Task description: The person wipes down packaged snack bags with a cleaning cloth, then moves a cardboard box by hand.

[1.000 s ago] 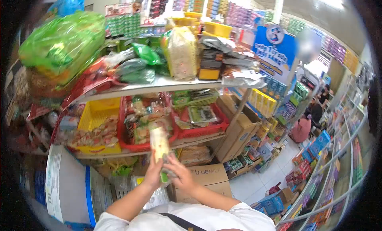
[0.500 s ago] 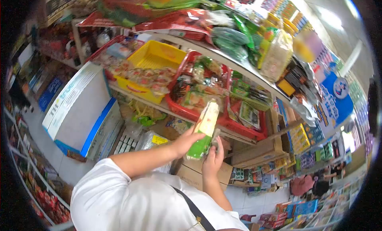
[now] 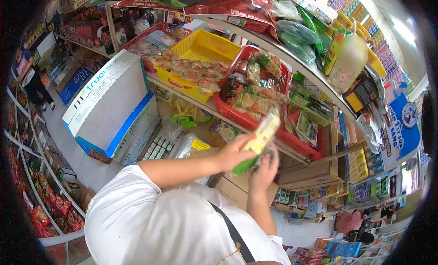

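Observation:
A long pale yellow and green packet [image 3: 265,133] is held tilted in front of me, its pale end pointing up and away; blur hides its print. My left hand [image 3: 236,153] is closed round its left side. My right hand [image 3: 264,168] grips the lower right part, with its fingers curled and partly hidden. Just beyond the packet, a red basket [image 3: 222,106] holds several plastic-wrapped food packs. Left of that, a yellow basket [image 3: 205,42] carries small wrapped packs along its front.
A large white and blue milk carton [image 3: 107,98] stands at my left. Green and red bags lie on the upper shelf [image 3: 292,50]. Below my hands is a brown cardboard box [image 3: 232,192]. A person [image 3: 34,78] stands far left; others [image 3: 349,221] are at the lower right.
My view has turned, so the shelves and baskets sit further right in it. Both hands and the packet have shifted right in view, and the packet leans more to the right.

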`<state>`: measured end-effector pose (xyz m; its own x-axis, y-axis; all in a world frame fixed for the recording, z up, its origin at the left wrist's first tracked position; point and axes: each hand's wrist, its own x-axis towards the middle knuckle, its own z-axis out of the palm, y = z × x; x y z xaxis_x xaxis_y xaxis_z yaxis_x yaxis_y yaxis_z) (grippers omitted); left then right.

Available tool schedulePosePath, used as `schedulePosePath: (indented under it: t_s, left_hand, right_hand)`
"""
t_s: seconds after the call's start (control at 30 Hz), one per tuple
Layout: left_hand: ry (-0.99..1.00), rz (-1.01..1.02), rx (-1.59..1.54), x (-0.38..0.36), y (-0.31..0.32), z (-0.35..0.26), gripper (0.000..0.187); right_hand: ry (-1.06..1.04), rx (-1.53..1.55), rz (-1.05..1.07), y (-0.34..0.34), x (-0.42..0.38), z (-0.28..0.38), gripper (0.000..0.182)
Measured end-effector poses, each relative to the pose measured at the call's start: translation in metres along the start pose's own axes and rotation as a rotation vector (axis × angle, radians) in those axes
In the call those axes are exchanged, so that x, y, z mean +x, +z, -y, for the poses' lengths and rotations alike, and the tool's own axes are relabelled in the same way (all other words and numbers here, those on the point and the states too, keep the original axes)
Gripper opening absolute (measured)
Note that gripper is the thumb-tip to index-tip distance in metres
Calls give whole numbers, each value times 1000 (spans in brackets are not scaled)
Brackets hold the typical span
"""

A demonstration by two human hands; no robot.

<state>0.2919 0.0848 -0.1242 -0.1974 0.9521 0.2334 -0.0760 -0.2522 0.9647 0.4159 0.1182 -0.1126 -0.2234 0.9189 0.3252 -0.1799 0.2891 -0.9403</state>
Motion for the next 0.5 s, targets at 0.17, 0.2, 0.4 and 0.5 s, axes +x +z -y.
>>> schedulePosePath:
  t_s: [0.17, 0.2, 0.4, 0.5]
  left_hand:
    - [-115, -4, -365, 11, -13, -23, 62]
    - [-126, 7, -385, 9, -13, -20, 62]
    - [-186, 213, -344, -11, 6, -28, 64]
    - [-159, 76, -383, -12, 10, -26, 59]
  right_hand:
    - [11, -98, 135, 7, -26, -30, 33]
    - [59, 15, 71, 8, -25, -27, 34]
    - [195, 493, -176, 0, 10, -5, 23]
    - [232, 484, -101, 3, 7, -10, 21]
